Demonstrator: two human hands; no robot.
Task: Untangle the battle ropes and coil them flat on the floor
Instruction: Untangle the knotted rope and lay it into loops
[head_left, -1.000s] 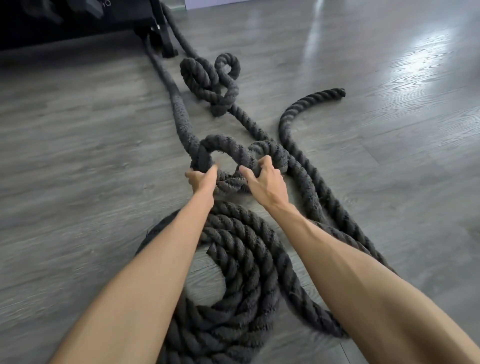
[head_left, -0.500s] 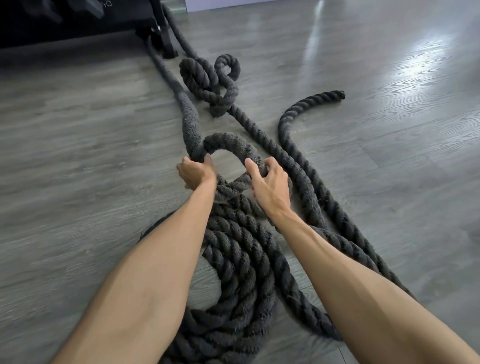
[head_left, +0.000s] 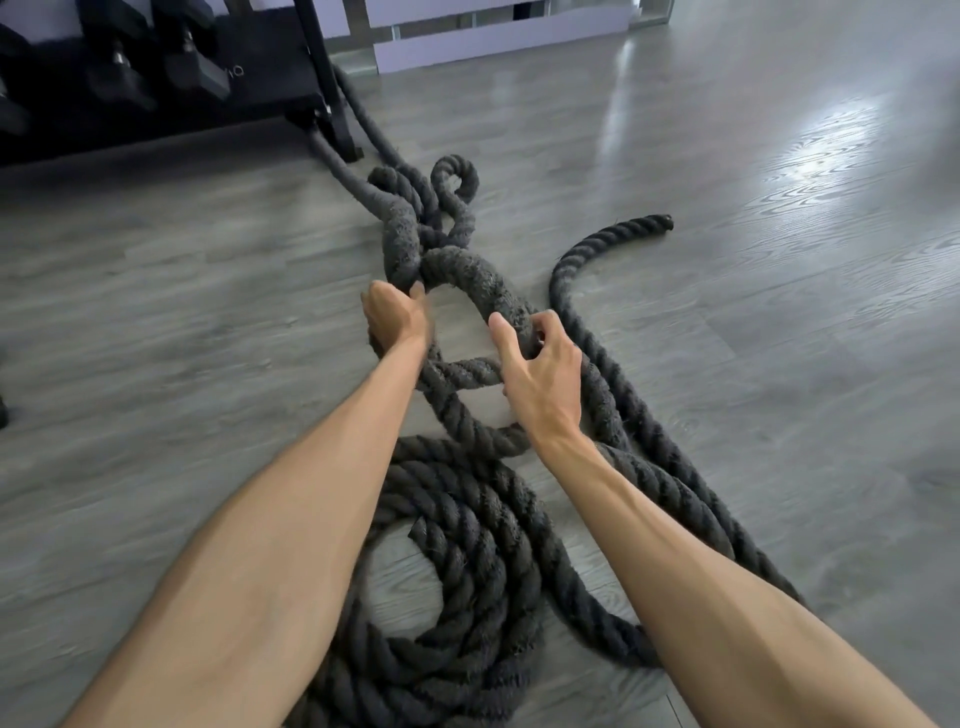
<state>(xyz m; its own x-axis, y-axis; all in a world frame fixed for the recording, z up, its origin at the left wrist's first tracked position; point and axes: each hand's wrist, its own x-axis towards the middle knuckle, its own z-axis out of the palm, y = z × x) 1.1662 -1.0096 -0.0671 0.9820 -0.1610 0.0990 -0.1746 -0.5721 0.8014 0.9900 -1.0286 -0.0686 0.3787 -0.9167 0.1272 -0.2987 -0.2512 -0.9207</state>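
Battle ropes (head_left: 613, 415) lay on the grey wood-grain floor (head_left: 156, 322). A flat coil (head_left: 483, 545) sat nearest the person, a raised loop (head_left: 470, 283) beyond it, and a tight tangle (head_left: 441, 208) farther off. Left hand (head_left: 395, 319): grip wrapped round the loop's left leg. Right hand (head_left: 540, 374): grip curled over its right leg, thumb out. One rope end (head_left: 660, 223) lay free at right. A black rack (head_left: 322, 78) holding dumbbells (head_left: 197, 73) stood behind. Forearms (head_left: 291, 519) covered part of the coil, and its near edge was cut off. The ropes' path past the rack foot was unclear.
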